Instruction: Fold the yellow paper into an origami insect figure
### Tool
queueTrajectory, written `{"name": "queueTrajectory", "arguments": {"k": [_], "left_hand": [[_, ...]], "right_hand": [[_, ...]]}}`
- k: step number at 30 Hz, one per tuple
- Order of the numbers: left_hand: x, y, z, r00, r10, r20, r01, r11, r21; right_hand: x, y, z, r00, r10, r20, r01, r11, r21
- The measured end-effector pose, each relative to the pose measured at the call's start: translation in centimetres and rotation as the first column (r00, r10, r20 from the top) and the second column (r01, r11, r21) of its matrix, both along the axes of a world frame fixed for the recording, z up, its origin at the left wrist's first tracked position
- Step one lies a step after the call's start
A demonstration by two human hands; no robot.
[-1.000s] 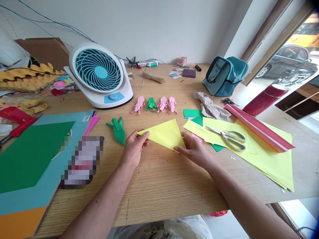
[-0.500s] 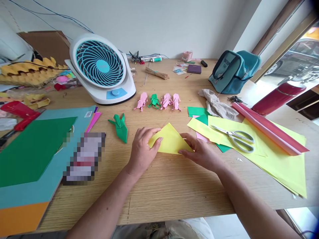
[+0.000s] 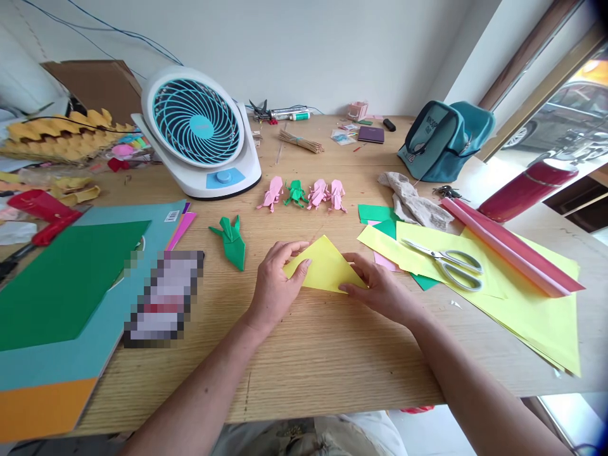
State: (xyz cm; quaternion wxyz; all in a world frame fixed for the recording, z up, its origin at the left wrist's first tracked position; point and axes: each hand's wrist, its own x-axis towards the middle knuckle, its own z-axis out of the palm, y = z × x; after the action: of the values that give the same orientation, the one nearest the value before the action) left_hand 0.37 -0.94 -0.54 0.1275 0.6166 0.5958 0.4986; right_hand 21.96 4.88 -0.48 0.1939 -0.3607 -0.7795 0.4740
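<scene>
Yellow paper triangle (image 3: 325, 267) has turned since a second ago: peak points far, looks squared up. Left hand (image 3: 279, 278) and right hand (image 3: 377, 290) grasp its side corners, near-middle of desk (image 3: 332, 361).

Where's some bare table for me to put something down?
Bare tabletop shows between the left forearm and right forearm, nearer than the yellow paper. Another bare patch lies behind the origami row, bordered by the fan, stick bundle and teal bag. It's crowded right, with scissors on yellow sheets, and left, with stacked coloured sheets.
</scene>
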Motion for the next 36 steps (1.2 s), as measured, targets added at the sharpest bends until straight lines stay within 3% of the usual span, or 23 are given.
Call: {"name": "queueTrajectory", "arguments": {"k": [11, 24, 31, 34, 36], "left_hand": [[0.08, 0.01, -0.23, 1.000, -0.007, -0.031, 0.008, 1.000, 0.016], [0.26, -0.08, -0.20, 1.000, -0.028, 0.014, 0.028, 0.998, -0.049], [0.39, -0.01, -0.39, 0.998, -0.051, 0.023, 0.053, 0.996, -0.076], [0.32, 0.01, -0.42, 0.998, -0.058, -0.030, 0.056, 0.997, -0.045], [0.33, -0.02, -0.38, 0.997, -0.061, -0.056, 0.060, 0.998, -0.022]], "right_hand": [[-0.08, 0.00, 0.01, 0.999, -0.010, -0.032, 0.008, 0.998, -0.060], [-0.14, 0.02, -0.23, 0.999, -0.017, -0.039, 0.017, 1.000, 0.013], [-0.23, -0.05, 0.05, 0.999, -0.035, -0.007, 0.035, 0.995, 0.098], [-0.25, 0.01, -0.10, 0.999, -0.053, 0.013, 0.048, 0.971, 0.236], [-0.18, 0.13, -0.27, 0.997, -0.069, 0.017, 0.057, 0.927, 0.371]]}}
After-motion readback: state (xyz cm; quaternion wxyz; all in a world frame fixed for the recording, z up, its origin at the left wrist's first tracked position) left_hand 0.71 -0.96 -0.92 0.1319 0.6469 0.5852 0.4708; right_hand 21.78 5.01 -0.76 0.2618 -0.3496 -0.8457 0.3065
